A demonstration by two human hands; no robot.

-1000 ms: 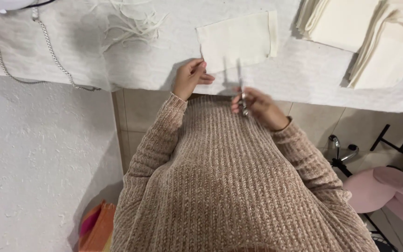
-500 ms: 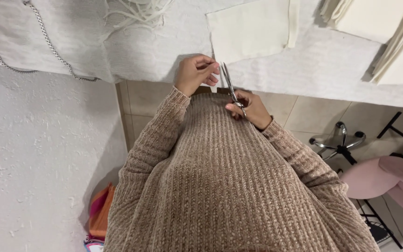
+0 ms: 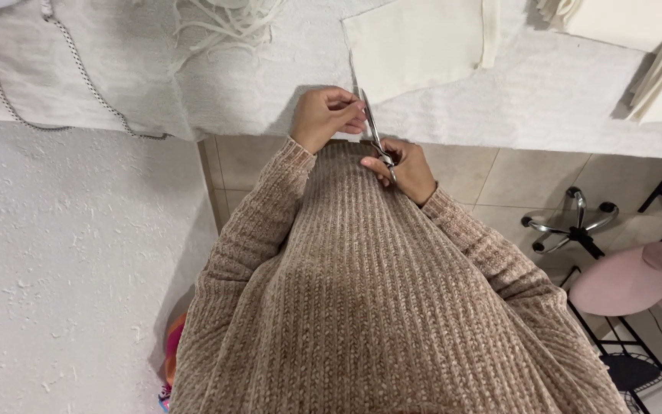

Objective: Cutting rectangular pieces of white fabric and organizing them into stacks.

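This looks like a small sewing or craft workroom, perhaps at home. A work table covered in white textured cloth carries a cut cream fabric piece, stacks of folded fabric, loose white cords and a braided cord. Below are a tiled floor, a pink chair and a rolling chair base.

A pink chair, white cords and what looks like stacked fabric.
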